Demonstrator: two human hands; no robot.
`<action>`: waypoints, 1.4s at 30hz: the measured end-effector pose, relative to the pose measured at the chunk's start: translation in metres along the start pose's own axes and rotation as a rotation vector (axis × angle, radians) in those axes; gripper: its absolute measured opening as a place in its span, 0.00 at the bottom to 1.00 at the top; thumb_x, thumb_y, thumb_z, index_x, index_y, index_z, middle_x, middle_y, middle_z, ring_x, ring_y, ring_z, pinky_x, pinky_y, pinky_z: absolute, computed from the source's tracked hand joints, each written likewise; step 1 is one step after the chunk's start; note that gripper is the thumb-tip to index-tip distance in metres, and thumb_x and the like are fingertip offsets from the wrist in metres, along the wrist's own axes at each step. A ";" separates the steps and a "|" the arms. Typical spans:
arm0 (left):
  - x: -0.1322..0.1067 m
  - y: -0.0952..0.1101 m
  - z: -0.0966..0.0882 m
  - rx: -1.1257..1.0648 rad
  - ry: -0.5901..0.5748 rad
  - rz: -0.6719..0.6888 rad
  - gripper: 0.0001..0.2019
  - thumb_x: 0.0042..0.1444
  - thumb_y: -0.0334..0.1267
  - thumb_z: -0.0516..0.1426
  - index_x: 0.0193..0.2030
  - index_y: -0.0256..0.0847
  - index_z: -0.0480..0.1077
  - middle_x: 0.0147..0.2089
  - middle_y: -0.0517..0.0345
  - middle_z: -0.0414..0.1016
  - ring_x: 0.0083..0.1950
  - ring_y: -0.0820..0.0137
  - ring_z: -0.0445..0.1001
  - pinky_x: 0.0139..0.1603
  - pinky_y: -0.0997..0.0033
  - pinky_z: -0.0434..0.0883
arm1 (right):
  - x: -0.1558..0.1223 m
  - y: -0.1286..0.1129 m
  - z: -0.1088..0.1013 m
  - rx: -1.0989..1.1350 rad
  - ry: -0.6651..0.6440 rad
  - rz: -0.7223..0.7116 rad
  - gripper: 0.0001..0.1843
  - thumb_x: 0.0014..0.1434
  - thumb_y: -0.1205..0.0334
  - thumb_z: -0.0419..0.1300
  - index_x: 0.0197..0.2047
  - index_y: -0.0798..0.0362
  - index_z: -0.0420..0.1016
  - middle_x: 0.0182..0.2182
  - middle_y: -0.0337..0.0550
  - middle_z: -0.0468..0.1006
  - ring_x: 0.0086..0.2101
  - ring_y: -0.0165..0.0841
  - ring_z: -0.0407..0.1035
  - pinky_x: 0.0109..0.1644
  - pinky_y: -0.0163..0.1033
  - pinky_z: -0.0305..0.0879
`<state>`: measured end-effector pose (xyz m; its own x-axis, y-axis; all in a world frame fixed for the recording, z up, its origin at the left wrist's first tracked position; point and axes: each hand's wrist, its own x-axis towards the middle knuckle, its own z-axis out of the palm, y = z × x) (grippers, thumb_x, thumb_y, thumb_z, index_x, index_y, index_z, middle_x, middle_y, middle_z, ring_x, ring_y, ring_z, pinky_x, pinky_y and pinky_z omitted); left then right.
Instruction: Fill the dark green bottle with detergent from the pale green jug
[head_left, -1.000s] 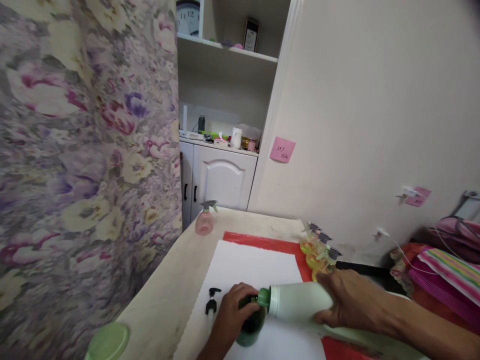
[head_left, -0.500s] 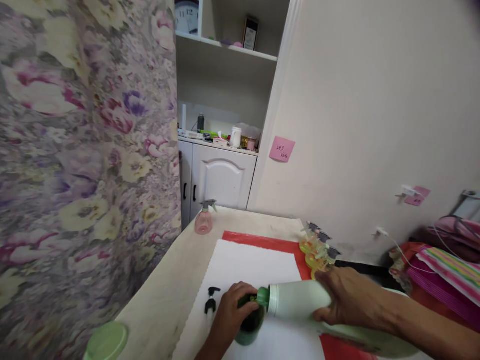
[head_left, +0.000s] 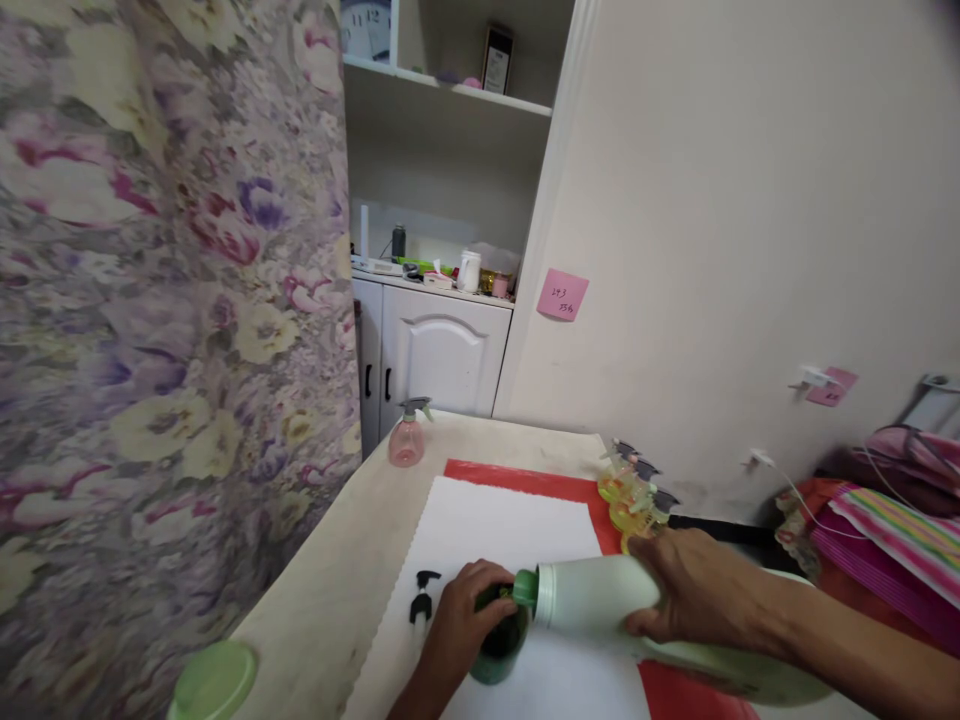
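My left hand is wrapped round the upper part of a dark green bottle that stands on white paper. In my right hand is a large pale green bottle, tipped almost level. Its green spout meets the mouth of the dark green bottle; my fingers partly hide that spot, and I cannot tell whether liquid is flowing. Left of my left hand, a black pump head with a clear tube lies on the paper. A pale green lid is at the lower left.
White paper lies over a red sheet on the cream-covered table. A pink spray bottle stands at the far left corner. Several spray bottles with yellow liquid line the right edge, near my right hand. A floral curtain hangs at left.
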<state>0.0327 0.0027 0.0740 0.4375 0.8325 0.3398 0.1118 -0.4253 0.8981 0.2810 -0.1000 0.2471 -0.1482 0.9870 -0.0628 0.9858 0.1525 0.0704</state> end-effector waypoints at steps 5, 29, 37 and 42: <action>0.001 0.000 0.000 -0.001 0.003 -0.002 0.09 0.48 0.30 0.62 0.37 0.45 0.78 0.39 0.57 0.80 0.44 0.63 0.75 0.48 0.65 0.67 | 0.000 -0.001 -0.001 -0.009 -0.003 0.002 0.21 0.45 0.44 0.65 0.33 0.53 0.75 0.29 0.52 0.83 0.31 0.48 0.77 0.28 0.39 0.52; 0.000 0.005 -0.003 0.000 -0.001 -0.002 0.08 0.49 0.31 0.61 0.37 0.45 0.78 0.39 0.55 0.80 0.44 0.62 0.75 0.48 0.64 0.68 | 0.000 0.000 0.000 -0.018 -0.005 0.005 0.23 0.45 0.41 0.64 0.33 0.53 0.75 0.31 0.51 0.83 0.32 0.50 0.77 0.30 0.41 0.57; 0.000 0.006 -0.002 0.009 -0.009 -0.001 0.08 0.50 0.32 0.61 0.37 0.45 0.78 0.39 0.56 0.80 0.44 0.62 0.75 0.48 0.64 0.68 | 0.001 -0.002 -0.002 -0.043 -0.001 0.008 0.23 0.45 0.41 0.64 0.33 0.53 0.75 0.30 0.52 0.83 0.32 0.51 0.77 0.29 0.41 0.56; 0.000 0.006 -0.003 0.009 -0.005 0.004 0.07 0.50 0.33 0.61 0.37 0.46 0.78 0.39 0.56 0.80 0.45 0.61 0.75 0.48 0.64 0.69 | 0.002 -0.002 -0.004 -0.039 0.006 -0.017 0.22 0.46 0.42 0.64 0.33 0.54 0.75 0.30 0.52 0.83 0.32 0.50 0.77 0.30 0.41 0.57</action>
<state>0.0306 0.0008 0.0805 0.4427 0.8289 0.3420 0.1179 -0.4319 0.8942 0.2780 -0.0982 0.2506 -0.1655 0.9845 -0.0587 0.9793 0.1710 0.1078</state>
